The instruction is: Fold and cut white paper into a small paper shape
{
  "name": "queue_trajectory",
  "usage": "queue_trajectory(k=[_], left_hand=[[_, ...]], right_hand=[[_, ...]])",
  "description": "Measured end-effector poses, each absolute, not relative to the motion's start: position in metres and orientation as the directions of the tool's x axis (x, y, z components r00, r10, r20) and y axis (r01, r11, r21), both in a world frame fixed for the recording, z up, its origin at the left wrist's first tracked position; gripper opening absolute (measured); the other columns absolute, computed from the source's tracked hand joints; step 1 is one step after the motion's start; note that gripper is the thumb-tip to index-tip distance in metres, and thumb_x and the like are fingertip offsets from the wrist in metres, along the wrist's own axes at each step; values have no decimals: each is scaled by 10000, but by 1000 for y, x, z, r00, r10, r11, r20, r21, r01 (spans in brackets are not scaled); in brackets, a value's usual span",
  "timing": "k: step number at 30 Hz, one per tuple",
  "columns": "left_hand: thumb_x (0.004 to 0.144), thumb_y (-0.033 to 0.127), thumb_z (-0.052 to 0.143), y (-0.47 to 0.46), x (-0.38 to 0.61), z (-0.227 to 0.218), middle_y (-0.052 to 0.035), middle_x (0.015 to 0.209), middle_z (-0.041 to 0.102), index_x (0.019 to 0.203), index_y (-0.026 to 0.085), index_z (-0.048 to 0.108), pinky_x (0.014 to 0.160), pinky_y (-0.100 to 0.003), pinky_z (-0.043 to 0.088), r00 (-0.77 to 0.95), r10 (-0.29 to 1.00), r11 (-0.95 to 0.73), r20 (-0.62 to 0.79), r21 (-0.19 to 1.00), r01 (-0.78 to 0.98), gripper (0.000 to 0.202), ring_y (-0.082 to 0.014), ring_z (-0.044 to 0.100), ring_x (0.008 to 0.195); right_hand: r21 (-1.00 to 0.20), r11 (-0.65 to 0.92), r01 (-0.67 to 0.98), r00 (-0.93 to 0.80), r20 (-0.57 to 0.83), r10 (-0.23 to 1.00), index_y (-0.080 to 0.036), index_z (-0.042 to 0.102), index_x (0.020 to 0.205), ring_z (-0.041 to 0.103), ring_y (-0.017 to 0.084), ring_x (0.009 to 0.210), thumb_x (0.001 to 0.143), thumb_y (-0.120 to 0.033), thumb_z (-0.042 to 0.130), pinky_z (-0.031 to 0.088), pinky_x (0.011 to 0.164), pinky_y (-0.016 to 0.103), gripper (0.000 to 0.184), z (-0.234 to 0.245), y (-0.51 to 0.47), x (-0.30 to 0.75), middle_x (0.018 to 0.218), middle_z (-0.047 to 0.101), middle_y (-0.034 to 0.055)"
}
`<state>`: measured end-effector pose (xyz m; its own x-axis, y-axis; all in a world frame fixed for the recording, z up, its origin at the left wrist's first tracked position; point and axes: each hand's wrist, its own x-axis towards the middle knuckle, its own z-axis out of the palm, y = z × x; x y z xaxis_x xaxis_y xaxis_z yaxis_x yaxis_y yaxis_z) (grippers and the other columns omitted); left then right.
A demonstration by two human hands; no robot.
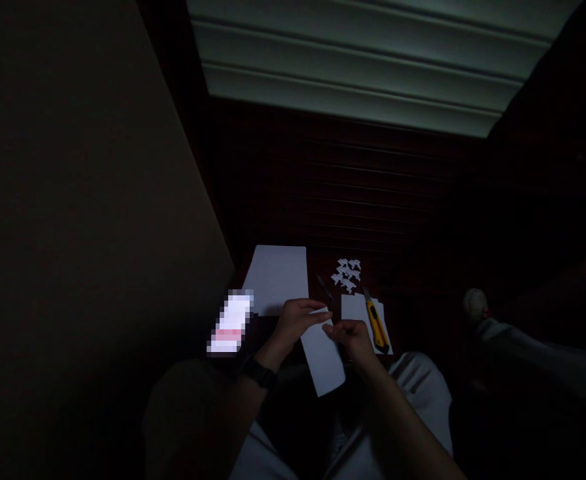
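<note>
The paper strip point(327, 365) hangs over the person's lap, just off the near edge of the tabletop point(317, 270). Its top end is gripped and its lower end points free toward 5 o'clock. The left hand point(297, 319) curls over the strip's upper corner with fingers closed on it. The right hand point(353, 337) pinches the same end from the 3 o'clock side. Holding it in the air likely lets both hands work that top edge at once, with the rest dangling out of the way.

At 2 o'clock from the strip a yellow utility knife point(377, 325) lies on a smaller white sheet point(355, 309), close to the right hand, probably for an easy reach. At 12 o'clock lies a thin dark stick point(325, 289), perhaps a pen, though the dimness hides what it is. Beyond it, at 1 o'clock, small white cut-outs point(347, 273) are heaped together, seemingly set aside. At 11 o'clock lies a larger white sheet point(280, 277). At 9 o'clock a lit phone screen point(231, 324) glows, and a dark watch point(259, 373) sits on the left wrist.

There is one strip, two sheets, one knife, one stick, one phone and one watch. The cut-outs number perhaps eight, but they are too small to count surely. Far off at 3 o'clock are a foot point(475, 303) and a trouser leg, and I cannot tell whose they are.
</note>
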<state>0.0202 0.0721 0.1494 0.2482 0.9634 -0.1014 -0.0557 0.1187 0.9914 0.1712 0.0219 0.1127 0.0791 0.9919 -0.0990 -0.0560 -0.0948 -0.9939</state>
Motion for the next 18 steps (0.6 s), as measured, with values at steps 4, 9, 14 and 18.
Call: queue_trajectory(k=[4, 9, 14, 18], left_hand=[[498, 326, 780, 84, 19, 147, -93, 704, 695, 714, 115, 680, 580, -263, 462, 283, 953, 96, -105, 994, 46, 318, -198, 637, 651], [522, 320, 767, 88, 18, 152, -86, 696, 693, 691, 123, 677, 569, -261, 454, 252, 964, 84, -84, 996, 13, 275, -188, 629, 633], [491, 290, 781, 89, 21, 156, -67, 642, 686, 633, 136, 674, 542, -256, 444, 202, 975, 105, -96, 994, -33, 235, -175, 615, 587], [491, 289, 779, 88, 22, 155, -63, 631, 684, 624, 140, 674, 540, -260, 448, 183, 978, 112, -104, 993, -31, 226, -178, 615, 587]], right_hand=[[-991, -122, -46, 52, -124, 991, -134, 597, 522, 376, 83, 457, 604, -427, 698, 268, 457, 228, 320, 116, 24, 171, 483, 499, -25], [-991, -105, -78, 58, -110, 992, -126, 605, 540, 391, 83, 473, 613, -417, 694, 283, 472, 224, 314, 119, 25, 172, 500, 514, -21], [-993, -98, -71, 82, -104, 991, -127, 599, 537, 377, 82, 468, 614, -422, 694, 278, 467, 223, 320, 120, 25, 171, 489, 498, -24], [-993, -91, -72, 94, -98, 991, -127, 589, 519, 373, 83, 469, 600, -435, 699, 283, 472, 226, 336, 120, 26, 170, 484, 490, -24]])
